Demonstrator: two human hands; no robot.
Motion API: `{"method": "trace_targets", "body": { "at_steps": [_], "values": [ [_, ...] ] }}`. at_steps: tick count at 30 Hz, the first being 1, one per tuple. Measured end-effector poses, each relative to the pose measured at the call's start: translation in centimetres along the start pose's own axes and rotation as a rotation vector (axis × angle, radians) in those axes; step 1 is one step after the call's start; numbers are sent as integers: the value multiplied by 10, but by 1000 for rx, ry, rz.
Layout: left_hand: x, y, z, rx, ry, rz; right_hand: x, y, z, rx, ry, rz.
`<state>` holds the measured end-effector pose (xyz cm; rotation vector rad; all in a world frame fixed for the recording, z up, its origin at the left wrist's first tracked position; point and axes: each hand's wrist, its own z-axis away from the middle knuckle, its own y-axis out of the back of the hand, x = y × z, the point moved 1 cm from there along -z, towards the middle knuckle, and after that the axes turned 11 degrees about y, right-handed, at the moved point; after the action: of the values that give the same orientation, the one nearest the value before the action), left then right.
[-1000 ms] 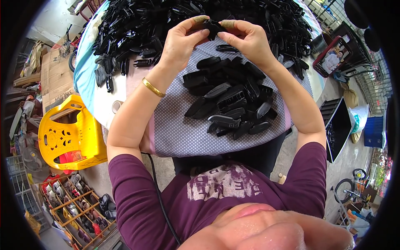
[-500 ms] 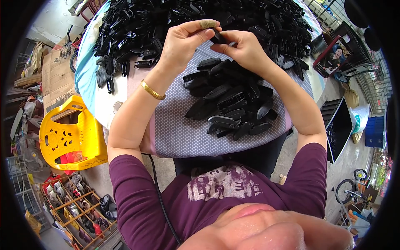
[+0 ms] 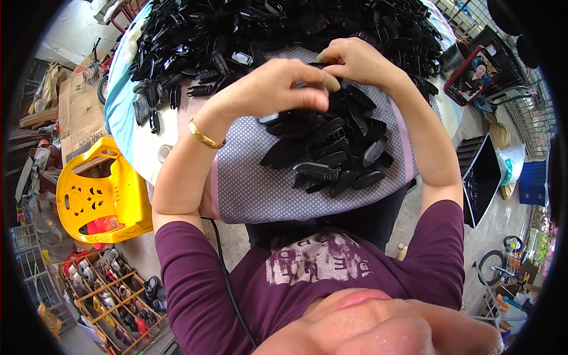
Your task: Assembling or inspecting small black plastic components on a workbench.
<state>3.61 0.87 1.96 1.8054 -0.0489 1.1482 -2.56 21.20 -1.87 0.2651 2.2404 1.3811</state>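
A small black plastic part (image 3: 319,66) is pinched between both hands above the dotted cloth (image 3: 248,189) on the lap, at the desk (image 3: 127,127) edge. Left hand (image 3: 278,89) is curled, fingertips pressed on the part; right hand (image 3: 355,59) is closed on its far end. Step judged: two bits being fitted together, approx. mid-way. A lap pile of black parts (image 3: 331,151) is seen below, w/ a bigger heap (image 3: 248,29) on the desk. Next move prob. calls for a firm squeeze, ends kept aligned.
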Motion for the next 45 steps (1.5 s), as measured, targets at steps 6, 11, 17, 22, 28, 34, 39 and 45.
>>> {"method": "trace_targets", "body": {
  "at_steps": [6, 11, 17, 22, 28, 34, 39, 45],
  "values": [
    [-58, 6, -12, 734, 231, -725, -16, -3, -8, -101, -156, 41],
    [-61, 4, -15, 653, 257, -839, -20, -7, -8, 108, -64, -2],
    [-37, 0, -13, 656, 167, -282, -29, -7, -13, 472, 196, -175],
    [-39, 9, -9, 437, 275, 946, -25, -12, -11, 483, 70, -338],
    [-39, 9, -6, 399, 195, 958, -32, -13, -11, 532, -46, -496],
    [-33, 11, -4, 510, 269, 705, -37, -10, -11, 560, -30, -497],
    [-33, 13, -4, 507, 291, 638, -38, -9, -10, 543, -26, -424],
    [-30, 3, -8, 556, 235, 785, -45, -11, -13, 581, -12, -278]
  ]
}}
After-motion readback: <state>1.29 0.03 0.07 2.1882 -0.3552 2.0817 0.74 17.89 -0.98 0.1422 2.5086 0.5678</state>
